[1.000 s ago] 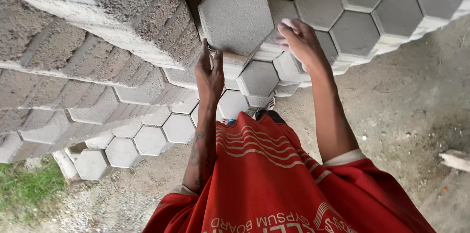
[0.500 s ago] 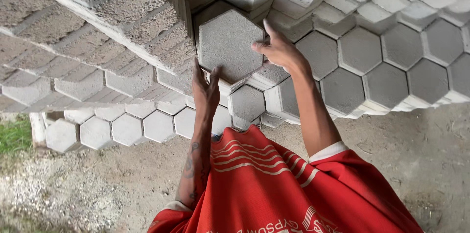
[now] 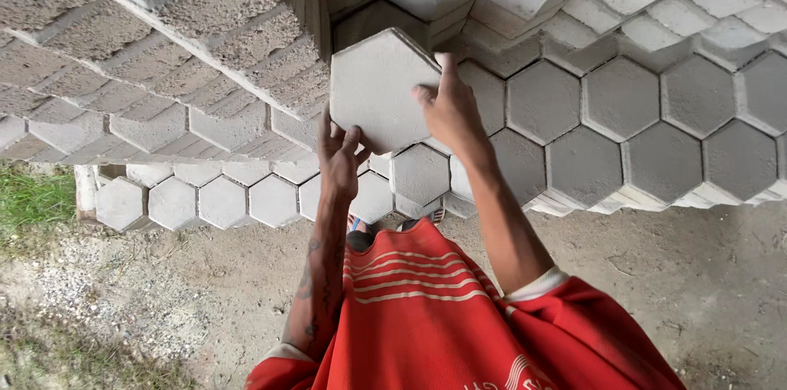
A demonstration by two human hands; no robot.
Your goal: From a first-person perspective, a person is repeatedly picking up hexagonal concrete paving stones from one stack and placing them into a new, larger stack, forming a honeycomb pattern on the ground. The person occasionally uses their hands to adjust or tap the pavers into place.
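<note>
I hold a grey hexagonal concrete paver (image 3: 379, 86) between both hands, its flat face toward me. My left hand (image 3: 339, 156) grips its lower left edge. My right hand (image 3: 448, 109) grips its right edge, thumb on the face. The paver hangs just in front of a gap between the tall stack of pavers (image 3: 188, 37) on the left and the lower stack (image 3: 639, 111) on the right. A red shirt with pale stripes (image 3: 426, 316) covers my front.
A single row of hexagonal pavers (image 3: 205, 201) lies low at the left. Bare sandy ground (image 3: 705, 283) spreads at the bottom and right. Grass (image 3: 33, 197) grows at the left edge.
Both hands have carried the paver up and to the left, closer to the gap between the stacks. The view has shifted, and the right stack now fills more of the frame.
</note>
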